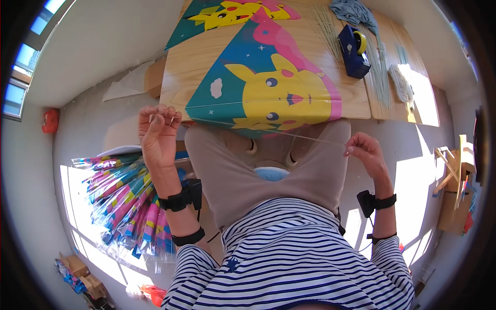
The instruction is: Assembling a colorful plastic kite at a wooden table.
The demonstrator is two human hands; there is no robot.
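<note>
A colourful kite [268, 88] with a yellow cartoon creature lies on the low wooden table [181, 72], its near edge over my knees. A thin stick [289, 135] runs along that near edge between my hands. My left hand [157, 135] is raised at the kite's left corner, fingers pinched on the stick's left end. My right hand [364, 151] pinches its right end, just off the table's front edge. A second kite [227, 13] of the same kind lies farther back on the table.
A blue tape dispenser [354, 49] with a yellow roll, bundles of thin sticks [381, 72] and a grey cloth [354, 11] sit at the table's right. A pile of wrapped kites [126, 206] lies on the floor at my left. A wooden frame [457, 170] stands right.
</note>
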